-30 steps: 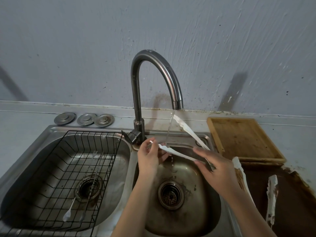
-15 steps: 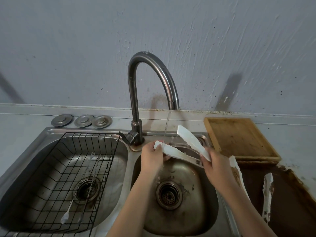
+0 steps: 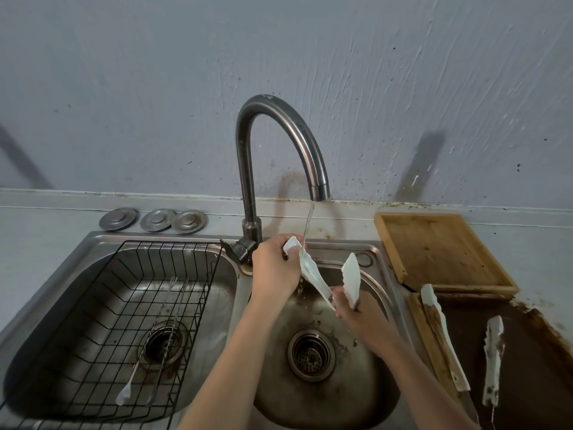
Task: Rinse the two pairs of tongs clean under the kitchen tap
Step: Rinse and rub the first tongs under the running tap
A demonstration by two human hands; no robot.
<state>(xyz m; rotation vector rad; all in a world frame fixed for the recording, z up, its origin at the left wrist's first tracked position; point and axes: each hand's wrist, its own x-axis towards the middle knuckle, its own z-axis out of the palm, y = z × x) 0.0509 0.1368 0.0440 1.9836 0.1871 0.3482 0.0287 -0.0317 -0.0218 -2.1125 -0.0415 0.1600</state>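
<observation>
A thin stream of water falls from the curved steel tap into the right basin. I hold a pair of white tongs under the stream, its arms spread. My left hand pinches the tip of one arm, right where the water lands. My right hand grips the tongs lower down near the hinge, with the other arm pointing up. A second pair of white tongs, stained brown, lies spread on the dark counter to the right.
A black wire rack sits in the left basin with two long skewer-like utensils on it. Three metal sink plugs rest behind it. A wooden board lies at the back right.
The tongs have tilted more upright. My left hand has slid up to the tip of one arm, and my right hand has dropped lower into the basin.
</observation>
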